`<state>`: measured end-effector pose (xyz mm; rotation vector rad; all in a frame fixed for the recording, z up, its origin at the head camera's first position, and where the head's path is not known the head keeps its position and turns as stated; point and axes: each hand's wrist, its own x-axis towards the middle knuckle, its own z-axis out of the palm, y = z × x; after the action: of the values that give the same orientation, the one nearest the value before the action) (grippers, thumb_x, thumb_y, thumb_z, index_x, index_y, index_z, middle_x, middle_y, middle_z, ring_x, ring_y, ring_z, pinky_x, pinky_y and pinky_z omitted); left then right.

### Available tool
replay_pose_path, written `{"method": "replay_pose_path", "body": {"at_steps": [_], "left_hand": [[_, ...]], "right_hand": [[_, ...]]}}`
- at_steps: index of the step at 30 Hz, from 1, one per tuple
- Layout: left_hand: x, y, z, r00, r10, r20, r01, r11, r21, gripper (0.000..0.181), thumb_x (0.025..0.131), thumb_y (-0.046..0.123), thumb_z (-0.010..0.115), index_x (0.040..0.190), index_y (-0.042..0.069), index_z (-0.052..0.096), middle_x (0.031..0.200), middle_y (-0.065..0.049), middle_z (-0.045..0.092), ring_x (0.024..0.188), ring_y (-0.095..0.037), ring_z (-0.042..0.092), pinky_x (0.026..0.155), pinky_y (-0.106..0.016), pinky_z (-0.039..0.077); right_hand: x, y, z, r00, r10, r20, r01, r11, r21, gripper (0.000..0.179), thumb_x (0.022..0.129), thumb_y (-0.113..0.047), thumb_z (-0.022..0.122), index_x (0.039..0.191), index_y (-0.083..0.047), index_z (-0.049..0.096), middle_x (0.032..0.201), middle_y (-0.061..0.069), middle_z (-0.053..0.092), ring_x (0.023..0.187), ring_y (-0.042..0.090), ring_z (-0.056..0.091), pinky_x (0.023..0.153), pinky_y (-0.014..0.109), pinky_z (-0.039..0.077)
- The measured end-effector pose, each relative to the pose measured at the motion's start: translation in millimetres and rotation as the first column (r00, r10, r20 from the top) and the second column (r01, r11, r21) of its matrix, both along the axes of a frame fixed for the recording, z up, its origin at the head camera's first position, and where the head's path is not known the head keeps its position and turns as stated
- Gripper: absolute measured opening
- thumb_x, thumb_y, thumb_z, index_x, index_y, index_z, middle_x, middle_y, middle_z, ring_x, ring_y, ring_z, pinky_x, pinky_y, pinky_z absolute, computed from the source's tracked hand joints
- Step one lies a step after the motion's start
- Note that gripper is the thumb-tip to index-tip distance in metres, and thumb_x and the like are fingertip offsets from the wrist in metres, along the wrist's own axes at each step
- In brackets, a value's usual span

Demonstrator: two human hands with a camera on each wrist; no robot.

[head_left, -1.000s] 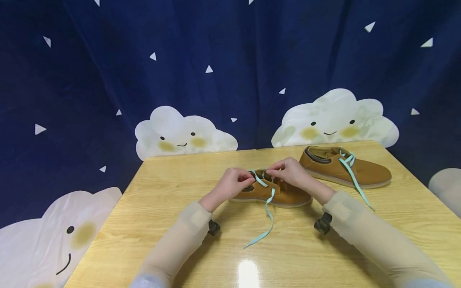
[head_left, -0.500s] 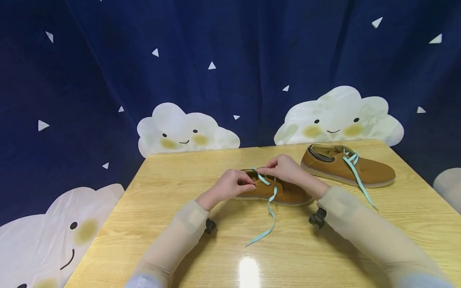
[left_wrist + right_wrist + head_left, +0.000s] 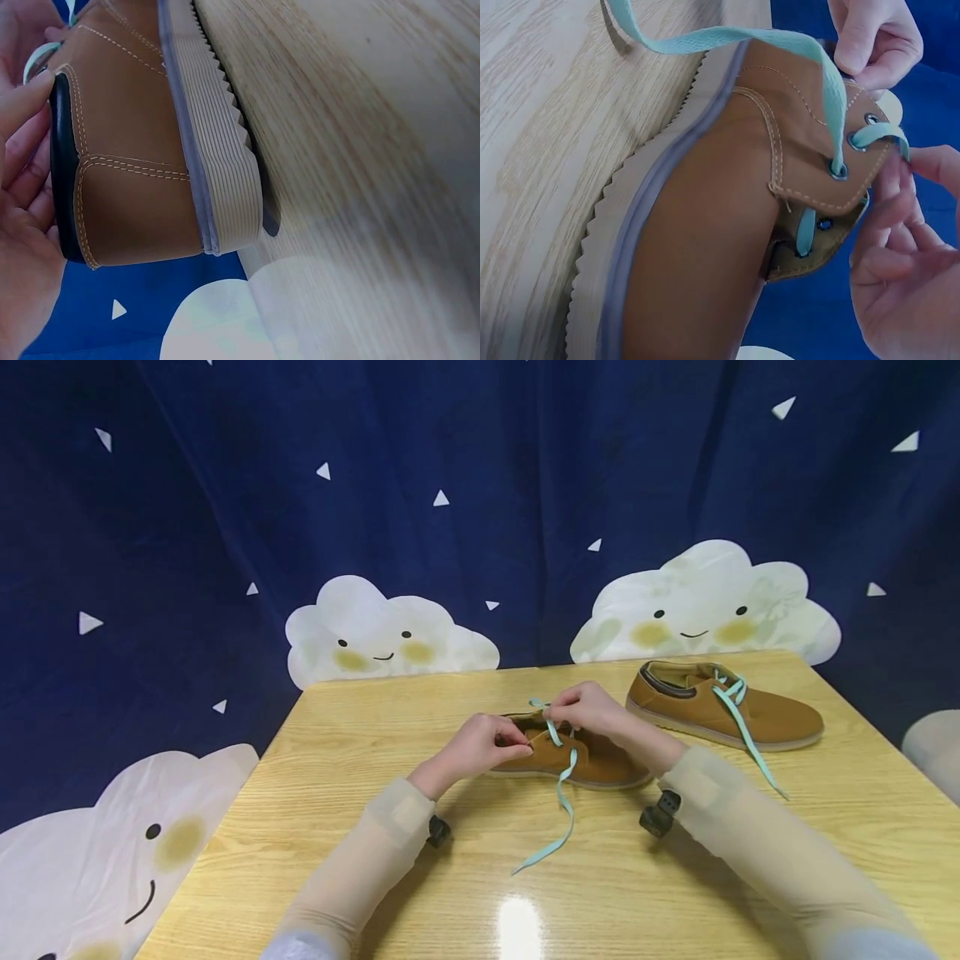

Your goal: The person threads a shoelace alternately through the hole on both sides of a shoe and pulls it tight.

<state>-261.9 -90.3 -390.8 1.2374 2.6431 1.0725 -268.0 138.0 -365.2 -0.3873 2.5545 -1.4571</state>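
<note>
In the head view a brown shoe (image 3: pixel 600 768) with a mint-green shoelace (image 3: pixel 566 802) stands on the table, toe to the right. My left hand (image 3: pixel 487 743) grips the near edge of its opening; in the left wrist view the thumb lies outside the dark collar (image 3: pixel 66 172) and fingers go inside. My right hand (image 3: pixel 592 708) pinches a stretch of shoelace that comes out of an eyelet, as the right wrist view shows. From another eyelet (image 3: pixel 840 171) the shoelace's other length runs down onto the table. My right hand partly hides the shoe's far side.
A second brown shoe (image 3: pixel 765 714), its mint lace hanging onto the table, stands behind and to the right. The wooden table (image 3: pixel 360 727) ends at a dark blue curtain (image 3: pixel 450 435) with clouds and white triangles.
My right hand has reached left, taken the lace and drawn it slightly right. My left hand has shifted a little and now grips the shoe's near edge. The second shoe stays put.
</note>
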Motion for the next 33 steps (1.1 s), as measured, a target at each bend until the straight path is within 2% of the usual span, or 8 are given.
{"method": "replay_pose_path", "body": {"at_steps": [5,9,12,16,20,24,30,33], "left_hand": [[0.6,0.0,-0.4,1.0,0.004,-0.016,-0.004,1.0,-0.006,0.008,0.09,0.018,0.072,0.088,0.013,0.078,0.082,0.009,0.069,0.067,-0.001,0.059,0.063,-0.022,0.049],[0.6,0.2,-1.1,1.0,0.006,-0.008,-0.006,1.0,-0.007,0.007,0.089,0.018,0.073,0.087,0.013,0.078,0.081,0.009,0.068,0.067,-0.001,0.06,0.063,-0.022,0.049],[0.5,0.7,-0.3,1.0,0.009,0.003,-0.009,1.0,-0.014,0.007,0.09,0.018,0.073,0.087,0.013,0.078,0.081,0.009,0.068,0.067,-0.002,0.06,0.063,-0.022,0.049],[0.1,1.4,2.9,1.0,0.016,0.014,-0.016,0.999,-0.046,0.008,0.091,0.019,0.071,0.088,0.014,0.077,0.081,0.01,0.068,0.064,-0.002,0.058,0.061,-0.023,0.048],[-2.6,2.6,8.9,1.0,0.017,0.021,-0.015,0.997,-0.079,0.015,0.095,0.02,0.066,0.086,0.013,0.077,0.066,0.01,0.061,0.052,-0.003,0.047,0.055,-0.022,0.041],[-10.3,9.3,15.2,0.999,0.027,0.024,-0.023,0.992,-0.123,0.019,0.097,0.019,0.063,0.088,0.011,0.076,0.058,0.007,0.055,0.047,-0.006,0.038,0.053,-0.022,0.035],[-21.5,28.6,18.8,0.998,0.049,0.035,-0.04,0.976,-0.216,0.014,0.095,0.015,0.065,0.092,0.009,0.077,0.074,0.007,0.067,0.057,-0.006,0.051,0.063,-0.022,0.044],[-23.5,38.9,23.1,0.997,0.066,0.041,-0.055,0.97,-0.237,0.014,0.094,0.014,0.066,0.09,0.008,0.077,0.072,0.006,0.067,0.057,-0.007,0.053,0.062,-0.022,0.044]], "right_hand": [[1.6,5,0.4,0.997,0.001,0.074,0.007,0.994,-0.109,0.012,0.085,-0.013,0.068,0.089,-0.002,0.07,0.077,0.001,0.072,0.054,0.011,0.047,0.043,0.02,0.028],[1.7,9,-2.5,0.995,-0.011,0.096,0.026,0.987,-0.158,0.013,0.083,-0.01,0.072,0.089,-0.003,0.065,0.068,-0.002,0.067,0.055,0.011,0.047,0.044,0.02,0.028],[2.7,13,-4.3,0.995,-0.041,0.09,0.055,0.985,-0.161,0.022,0.084,-0.011,0.073,0.097,0.001,0.061,0.067,-0.003,0.064,0.056,0.011,0.048,0.048,0.022,0.033],[5.3,22,-6.2,0.995,-0.078,0.055,0.085,0.987,-0.137,0.039,0.088,-0.011,0.069,0.119,0.006,0.051,0.075,0.0,0.069,0.055,0.012,0.049,0.057,0.028,0.042],[7.8,32,-7.4,0.995,-0.096,0.0,0.096,0.989,-0.111,0.048,0.09,-0.007,0.064,0.131,0.005,0.042,0.074,0.004,0.068,0.052,0.016,0.05,0.059,0.031,0.044],[7.8,39,-7.8,0.995,-0.094,-0.033,0.09,0.992,-0.087,0.046,0.092,-0.005,0.06,0.132,0.006,0.041,0.072,0.004,0.067,0.049,0.016,0.051,0.054,0.031,0.044],[10.0,41,-7.2,0.996,-0.092,-0.013,0.091,0.992,-0.093,0.04,0.094,-0.005,0.059,0.128,0.01,0.044,0.074,0.005,0.068,0.049,0.014,0.053,0.052,0.028,0.045],[9.9,41,-7.2,0.996,-0.089,-0.02,0.087,0.993,-0.084,0.038,0.095,-0.006,0.059,0.126,0.011,0.045,0.072,0.005,0.068,0.049,0.013,0.053,0.051,0.027,0.045]]}}
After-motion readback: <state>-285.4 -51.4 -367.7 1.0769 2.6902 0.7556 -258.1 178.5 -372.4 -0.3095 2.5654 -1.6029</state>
